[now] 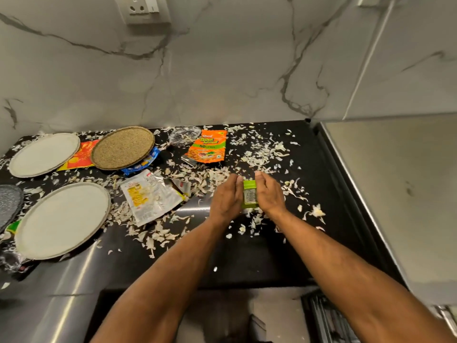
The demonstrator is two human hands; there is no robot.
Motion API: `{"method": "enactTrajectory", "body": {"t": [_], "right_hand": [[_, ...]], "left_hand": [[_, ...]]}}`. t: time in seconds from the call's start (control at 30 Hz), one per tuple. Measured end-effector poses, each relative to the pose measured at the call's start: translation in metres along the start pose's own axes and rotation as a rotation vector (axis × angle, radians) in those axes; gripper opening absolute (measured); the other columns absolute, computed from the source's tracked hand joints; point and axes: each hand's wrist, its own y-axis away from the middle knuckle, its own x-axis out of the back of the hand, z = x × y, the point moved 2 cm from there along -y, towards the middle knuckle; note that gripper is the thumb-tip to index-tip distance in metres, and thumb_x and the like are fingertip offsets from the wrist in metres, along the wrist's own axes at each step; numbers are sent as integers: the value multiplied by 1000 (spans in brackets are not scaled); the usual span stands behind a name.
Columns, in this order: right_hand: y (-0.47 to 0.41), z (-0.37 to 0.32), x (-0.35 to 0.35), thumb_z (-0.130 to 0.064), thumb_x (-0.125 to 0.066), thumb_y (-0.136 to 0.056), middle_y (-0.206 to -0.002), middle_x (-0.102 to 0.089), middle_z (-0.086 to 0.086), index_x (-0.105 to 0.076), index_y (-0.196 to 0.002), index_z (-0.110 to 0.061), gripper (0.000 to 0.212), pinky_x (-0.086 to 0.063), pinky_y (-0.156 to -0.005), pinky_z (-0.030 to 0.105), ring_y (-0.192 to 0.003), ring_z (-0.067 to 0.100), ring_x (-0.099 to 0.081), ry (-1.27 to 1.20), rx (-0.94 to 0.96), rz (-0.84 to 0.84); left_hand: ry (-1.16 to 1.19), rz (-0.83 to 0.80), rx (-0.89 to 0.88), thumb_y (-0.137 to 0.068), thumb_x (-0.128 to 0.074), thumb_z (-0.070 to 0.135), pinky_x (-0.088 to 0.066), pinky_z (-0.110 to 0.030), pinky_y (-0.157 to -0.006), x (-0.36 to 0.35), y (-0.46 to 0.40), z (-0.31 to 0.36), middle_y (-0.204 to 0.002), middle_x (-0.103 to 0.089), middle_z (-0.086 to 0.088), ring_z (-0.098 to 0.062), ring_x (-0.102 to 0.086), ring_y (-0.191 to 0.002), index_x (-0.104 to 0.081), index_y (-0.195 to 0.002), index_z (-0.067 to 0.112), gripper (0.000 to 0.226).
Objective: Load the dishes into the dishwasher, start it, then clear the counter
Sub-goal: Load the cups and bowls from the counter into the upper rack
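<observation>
Near the middle of the frame, the person's left hand (pixel 226 196) and right hand (pixel 268 194) stand edge-down on the black counter (pixel 247 256), palms facing each other, with a small green packet (pixel 249 195) pressed between them. The fingers of both hands look mostly straight and held together, cupping the packet from either side rather than curling round it; the fingertips are partly hidden, so how far they wrap cannot be told. White peel scraps (pixel 257 154) are scattered thickly across the counter around and beyond the hands.

Left of the hands lies a torn silver and yellow wrapper (pixel 150 196). Above them, toward the marble wall (pixel 222 70), lies an orange snack packet (pixel 207 149). In the left part of the frame sit two pale round plates, one at the upper left (pixel 43 154) and a larger-looking one at the lower left (pixel 63 219). A round woven mat (pixel 122 147) lies tilted over a red wrapper (pixel 81 155) and a blue wrapper (pixel 143 164). A grey speckled dish (pixel 10 204) shows at the left edge.
</observation>
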Motion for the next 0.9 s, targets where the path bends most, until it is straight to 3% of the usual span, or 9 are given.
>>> {"method": "enactTrajectory", "body": {"t": [0.17,0.3,0.37,0.53,0.6,0.73,0.9], "right_hand": [[26,27,39,-43,-29,-104,-86,-62,5,-51,-79,-23,39,-40,-72,35,-84,23,-58,27,-120,158],[49,38,60,-43,-29,-104,-93,-65,5,-61,-92,-19,42,-46,-81,38,-89,21,-60,13,-181,225],[74,50,77,-44,-29,-104,-87,-63,1,-58,-85,-20,42,-46,-79,37,-85,19,-60,-1,-244,279],[129,82,114,-46,-29,-104,-78,-57,-3,-54,-80,-22,42,-43,-75,34,-79,17,-58,-34,-376,415],[147,92,131,-44,-29,-104,-82,-57,0,-54,-82,-19,41,-39,-74,33,-79,20,-55,-25,-415,459],[178,113,160,-43,-31,-104,-98,-66,14,-57,-83,-19,42,-47,-85,42,-93,30,-61,-52,-459,545],[216,148,202,-41,-31,-105,-101,-65,18,-62,-98,-8,46,-44,-81,37,-93,31,-59,-67,-512,598]], "left_hand": [[18,-110,-86,-105,-35,31,-41,-40,-62,-30,13,33,-71,-53,-3,-27,-55,-67,-48,-86,13,30],[36,-143,-108,-105,-33,32,-39,-36,-60,-51,26,50,-73,-56,-8,-27,-56,-68,-47,-85,14,30],[36,-221,-132,-105,-33,32,-39,-34,-60,-68,44,64,-73,-56,-7,-26,-56,-68,-47,-85,15,29],[60,-350,-190,-103,-32,33,-50,-45,-71,-102,80,102,-79,-63,-15,-35,-61,-75,-49,-86,12,32],[37,-399,-228,-103,-31,34,-50,-46,-73,-115,97,120,-81,-64,-15,-36,-62,-78,-49,-86,12,33],[45,-459,-273,-103,-32,35,-49,-48,-74,-142,125,146,-82,-64,-17,-40,-61,-79,-50,-89,10,34],[23,-541,-311,-102,-32,36,-51,-48,-75,-180,158,186,-86,-65,-19,-42,-61,-80,-48,-87,12,32]]}}
